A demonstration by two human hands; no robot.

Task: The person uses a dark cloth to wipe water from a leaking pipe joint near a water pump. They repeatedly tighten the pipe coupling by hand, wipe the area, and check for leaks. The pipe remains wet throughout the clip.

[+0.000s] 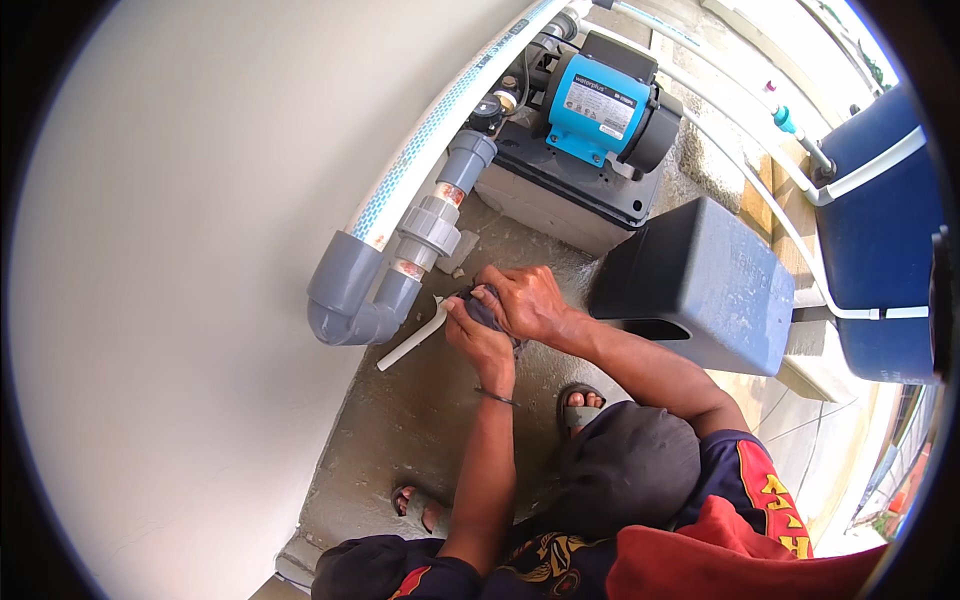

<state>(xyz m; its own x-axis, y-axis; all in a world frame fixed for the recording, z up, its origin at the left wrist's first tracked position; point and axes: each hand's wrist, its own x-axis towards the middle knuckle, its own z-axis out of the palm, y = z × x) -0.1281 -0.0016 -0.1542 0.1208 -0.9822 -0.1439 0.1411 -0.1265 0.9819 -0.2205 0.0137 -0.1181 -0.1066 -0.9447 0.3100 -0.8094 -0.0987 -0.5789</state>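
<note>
My left hand (pixel 480 343) and my right hand (pixel 525 302) are closed together low in front of me, over the wet floor. Between them is a small dark rounded piece (pixel 483 312), mostly covered by my fingers, so its kind does not show. My right fingers lie over its top, while my left thumb and fingers grip its near side. A short bent white tube (pixel 415 338) sticks out beside my left fingers; whether it joins the dark piece I cannot tell. Just left of my hands stands grey pipework with an elbow (pixel 350 300) and a union fitting (pixel 428 230).
A blue water pump (pixel 597 105) is mounted on a black base (pixel 570 170) beyond my hands. To the right sits a dark plastic cover (pixel 700 285), near a large blue tank (pixel 880 250). A pale wall (pixel 180 300) borders the left, and white pipes (pixel 740 155) cross the upper right.
</note>
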